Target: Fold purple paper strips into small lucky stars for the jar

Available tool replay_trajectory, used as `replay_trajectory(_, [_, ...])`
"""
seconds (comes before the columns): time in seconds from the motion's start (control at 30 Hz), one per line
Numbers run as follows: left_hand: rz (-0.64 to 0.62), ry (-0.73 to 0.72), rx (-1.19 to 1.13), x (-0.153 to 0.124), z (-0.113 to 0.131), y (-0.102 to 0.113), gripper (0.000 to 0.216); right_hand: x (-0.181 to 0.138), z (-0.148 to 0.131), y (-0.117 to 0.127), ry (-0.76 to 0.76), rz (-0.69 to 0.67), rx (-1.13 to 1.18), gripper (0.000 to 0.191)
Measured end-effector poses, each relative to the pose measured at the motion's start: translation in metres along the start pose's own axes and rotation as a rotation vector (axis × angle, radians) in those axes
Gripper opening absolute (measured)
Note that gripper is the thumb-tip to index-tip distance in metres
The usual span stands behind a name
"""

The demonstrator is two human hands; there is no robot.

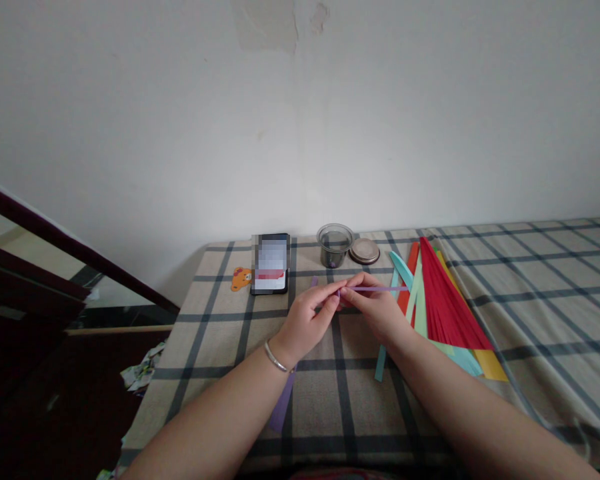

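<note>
My left hand [313,313] and my right hand [375,307] meet over the checked cloth [220,360], both pinching a thin purple paper strip [380,289]. The strip runs right from my fingertips toward the fan of coloured paper strips [447,307]. My left wrist wears a silver bangle [275,360]. A second purple strip [283,407] lies flat under my left forearm.
A phone [270,263] stands at the back with an orange bear sticker [241,278] to its left. A small clear jar [335,245] and its lid [364,251] sit near the wall. The table's left edge drops to a dark floor with paper scraps [143,373].
</note>
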State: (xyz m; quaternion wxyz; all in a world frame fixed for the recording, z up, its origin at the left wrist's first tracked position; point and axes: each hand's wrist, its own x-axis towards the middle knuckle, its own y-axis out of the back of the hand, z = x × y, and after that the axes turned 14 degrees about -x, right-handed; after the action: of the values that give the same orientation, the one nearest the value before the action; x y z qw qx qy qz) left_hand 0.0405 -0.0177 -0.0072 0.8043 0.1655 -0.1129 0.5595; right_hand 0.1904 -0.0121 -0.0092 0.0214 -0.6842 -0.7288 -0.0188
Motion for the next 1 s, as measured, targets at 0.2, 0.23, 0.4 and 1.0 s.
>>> replay_trajectory(0.2, [0.011,-0.036,0.076,0.0001,-0.0005,-0.0019,0.033,-0.0006,-0.001,0.0001,-0.006,0.017,-0.063,0.025])
replay_trajectory(0.23, [0.012,-0.035,0.08,0.0001,-0.0016,-0.0022,0.033,-0.0004,-0.0003,0.0004,-0.011,0.019,-0.075,0.025])
replay_trajectory(0.4, [0.019,-0.043,0.1,-0.0001,-0.0071,-0.002,0.034,0.0005,0.003,0.0028,-0.013,0.026,-0.204,0.025])
replay_trajectory(1.0, [0.183,0.2,-0.397,0.0016,-0.0054,-0.006,0.016,-0.0009,0.0019,0.0018,-0.049,-0.019,-0.175,0.025])
